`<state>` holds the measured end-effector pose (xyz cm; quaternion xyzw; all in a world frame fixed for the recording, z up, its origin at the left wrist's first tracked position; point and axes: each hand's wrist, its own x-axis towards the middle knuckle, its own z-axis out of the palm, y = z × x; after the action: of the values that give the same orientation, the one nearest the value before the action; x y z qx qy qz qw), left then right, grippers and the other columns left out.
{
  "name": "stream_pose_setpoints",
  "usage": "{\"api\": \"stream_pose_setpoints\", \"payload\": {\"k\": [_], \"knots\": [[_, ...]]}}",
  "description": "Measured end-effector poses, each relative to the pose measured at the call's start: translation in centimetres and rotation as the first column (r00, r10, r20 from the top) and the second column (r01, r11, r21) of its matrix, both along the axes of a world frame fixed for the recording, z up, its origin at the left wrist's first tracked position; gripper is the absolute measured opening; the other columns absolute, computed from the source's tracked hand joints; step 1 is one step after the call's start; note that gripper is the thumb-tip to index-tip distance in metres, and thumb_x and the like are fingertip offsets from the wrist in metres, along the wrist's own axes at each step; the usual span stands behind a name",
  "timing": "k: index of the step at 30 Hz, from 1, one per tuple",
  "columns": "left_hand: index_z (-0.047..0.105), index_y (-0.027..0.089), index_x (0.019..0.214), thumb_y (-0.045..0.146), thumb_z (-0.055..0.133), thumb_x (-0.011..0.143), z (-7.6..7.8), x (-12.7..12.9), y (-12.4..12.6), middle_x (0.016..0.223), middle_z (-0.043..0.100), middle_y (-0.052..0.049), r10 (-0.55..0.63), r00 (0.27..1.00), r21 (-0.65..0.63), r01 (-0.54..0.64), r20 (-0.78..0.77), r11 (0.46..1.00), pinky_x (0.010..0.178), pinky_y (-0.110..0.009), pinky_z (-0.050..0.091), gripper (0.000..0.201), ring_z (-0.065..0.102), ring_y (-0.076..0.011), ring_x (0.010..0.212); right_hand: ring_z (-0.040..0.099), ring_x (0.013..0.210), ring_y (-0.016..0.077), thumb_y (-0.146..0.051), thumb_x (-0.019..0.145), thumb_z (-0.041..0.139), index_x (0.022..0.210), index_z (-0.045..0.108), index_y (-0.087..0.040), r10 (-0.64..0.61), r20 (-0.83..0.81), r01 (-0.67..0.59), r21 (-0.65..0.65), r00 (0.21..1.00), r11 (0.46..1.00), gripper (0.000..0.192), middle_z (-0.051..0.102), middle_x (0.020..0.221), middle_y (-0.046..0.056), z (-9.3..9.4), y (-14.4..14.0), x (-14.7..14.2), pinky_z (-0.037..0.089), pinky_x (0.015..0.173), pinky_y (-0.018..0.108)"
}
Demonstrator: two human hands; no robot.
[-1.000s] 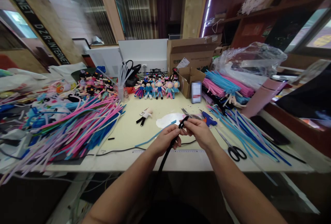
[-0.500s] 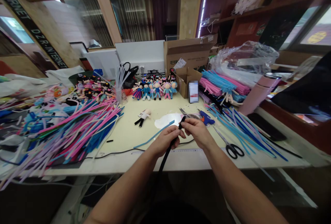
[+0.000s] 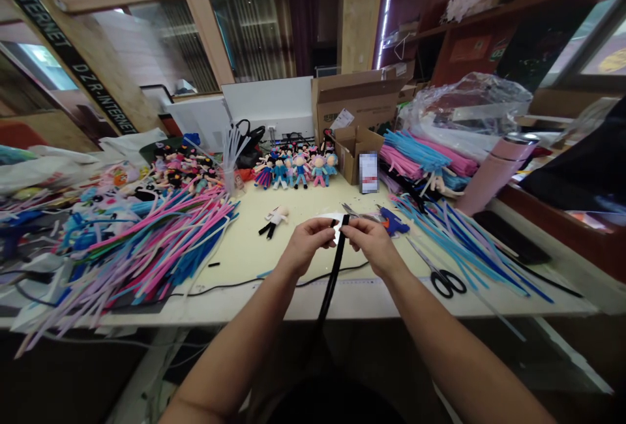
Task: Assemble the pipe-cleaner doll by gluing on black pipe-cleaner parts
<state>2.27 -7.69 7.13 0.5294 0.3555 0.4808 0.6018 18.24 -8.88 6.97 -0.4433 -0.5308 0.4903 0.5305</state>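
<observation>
A craft workshop for handmade dolls; heaps of pink and blue pipe cleaners (image 3: 161, 235) cover the worktable (image 3: 274, 261); a row of finished little dolls (image 3: 296, 169) stands at the back; scissors (image 3: 440, 274), cardboard boxes (image 3: 362, 101) and stocked shelves (image 3: 489, 13) surround them.

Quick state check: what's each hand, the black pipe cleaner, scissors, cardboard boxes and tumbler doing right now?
left hand: pinching black pipe cleaner
right hand: pinching its top end
black pipe cleaner: held, hanging below table edge
scissors: flat on table, blades closed
cardboard boxes: flaps open
pink tumbler: lidded, tilted
</observation>
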Motion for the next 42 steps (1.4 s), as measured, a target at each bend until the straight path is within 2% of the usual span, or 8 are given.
{"api": "stream_pose_setpoints", "payload": {"k": [6, 13, 22, 26, 32, 42], "knots": [[0.064, 0.014, 0.071, 0.033, 0.073, 0.067, 0.0, 0.3, 0.3, 0.062, 0.062, -0.001, 0.069, 0.997, 0.023, -0.068, -0.021, 0.997, 0.057, -0.022, 0.034, 0.022, 0.052, -0.0091, 0.058, 0.038, 0.051, 0.0078, -0.041, 0.071, 0.066, 0.068, 0.062, -0.016, -0.002, 0.024, 0.002, 0.019, 1.0, 1.0, 0.025, 0.051, 0.057, -0.004, 0.2, -0.1, -0.3, 0.029, 0.048, 0.024], [0.071, 0.014, 0.08, 0.034, 0.074, 0.065, 0.2, 0.4, 0.7, 0.064, 0.063, -0.002, 0.096, 0.995, 0.02, -0.095, -0.034, 0.995, 0.057, -0.023, 0.035, 0.025, 0.051, -0.0103, 0.058, 0.039, 0.051, 0.0081, -0.043, 0.071, 0.066, 0.071, 0.064, -0.016, 0.017, 0.036, -0.018, 0.037, 0.999, 0.999, 0.027, 0.052, 0.059, -0.003, 0.1, -0.1, -0.2, 0.031, 0.047, 0.023], [0.073, 0.013, 0.08, 0.031, 0.075, 0.063, 0.7, 0.7, 0.5, 0.065, 0.065, -0.004, 0.081, 0.996, 0.01, -0.08, -0.031, 0.997, 0.061, -0.026, 0.039, 0.025, 0.054, -0.0121, 0.06, 0.041, 0.049, 0.0084, -0.042, 0.068, 0.068, 0.067, 0.065, -0.016, 0.044, 0.016, -0.044, 0.007, 0.999, 0.999, 0.026, 0.053, 0.055, -0.003, 0.5, -0.3, -0.3, 0.032, 0.047, 0.024], [0.071, 0.014, 0.077, 0.032, 0.076, 0.06, 0.8, 0.7, 0.6, 0.065, 0.064, -0.002, 0.077, 0.997, -0.014, -0.078, -0.025, 0.997, 0.058, -0.024, 0.035, 0.025, 0.051, -0.01, 0.058, 0.041, 0.047, 0.0082, -0.04, 0.065, 0.071, 0.064, 0.064, -0.016, 0.042, -0.05, -0.043, -0.029, 0.998, 0.999, 0.025, 0.05, 0.05, -0.004, 0.7, -0.4, -0.4, 0.031, 0.046, 0.024], [0.064, 0.014, 0.065, 0.032, 0.073, 0.061, 1.6, 0.7, 0.5, 0.052, 0.053, 0.003, 0.029, 0.995, -0.027, -0.032, -0.095, 0.999, 0.053, -0.023, 0.027, 0.02, 0.042, -0.0074, 0.051, 0.044, 0.049, 0.0086, -0.04, 0.064, 0.072, 0.064, 0.066, -0.015, 0.053, -0.029, -0.054, -0.042, 0.998, 0.998, 0.025, 0.053, 0.053, -0.002, 0.6, -0.6, -0.5, 0.033, 0.045, 0.023], [0.063, 0.015, 0.064, 0.034, 0.074, 0.058, 1.5, 1.0, 0.3, 0.056, 0.051, 0.003, 0.093, 0.994, -0.028, -0.095, -0.053, 0.995, 0.053, -0.023, 0.025, 0.023, 0.037, -0.0074, 0.053, 0.046, 0.049, 0.0097, -0.041, 0.062, 0.073, 0.065, 0.067, -0.015, 0.047, -0.027, -0.048, -0.062, 0.999, 0.997, 0.027, 0.056, 0.054, -0.001, 0.7, -0.5, -0.6, 0.035, 0.045, 0.024]]}}
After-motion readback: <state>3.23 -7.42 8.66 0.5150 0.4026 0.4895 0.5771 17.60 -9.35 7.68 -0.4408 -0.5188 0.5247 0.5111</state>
